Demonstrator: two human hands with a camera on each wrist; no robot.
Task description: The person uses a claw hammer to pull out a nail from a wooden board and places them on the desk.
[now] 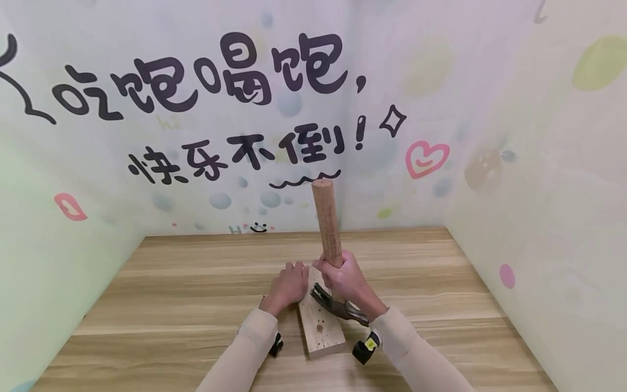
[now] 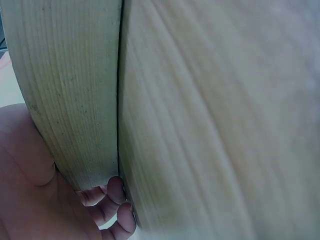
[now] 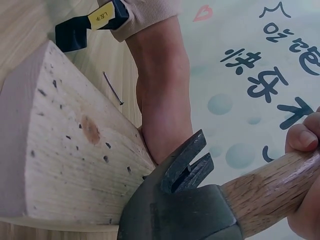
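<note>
A pale wooden block [image 1: 318,329], pitted with small dark holes and marked by a brown knot, lies lengthwise on the table. My left hand [image 1: 290,284] holds its far left side, and the left wrist view shows fingers [image 2: 116,190] curled at the block's end. With my right hand [image 1: 346,279] I grip the wooden handle of a claw hammer [image 1: 327,226], which points upward. The dark hammer head [image 3: 185,212] is low over the block, its forked claw toward the left. A thin nail [image 3: 113,89] lies on the table beside the block in the right wrist view.
The wood-grain table [image 1: 196,305] meets printed white walls [image 1: 235,207] at the back and sides. Black wrist devices [image 1: 363,351] hang beside my sleeves, near the block's close end.
</note>
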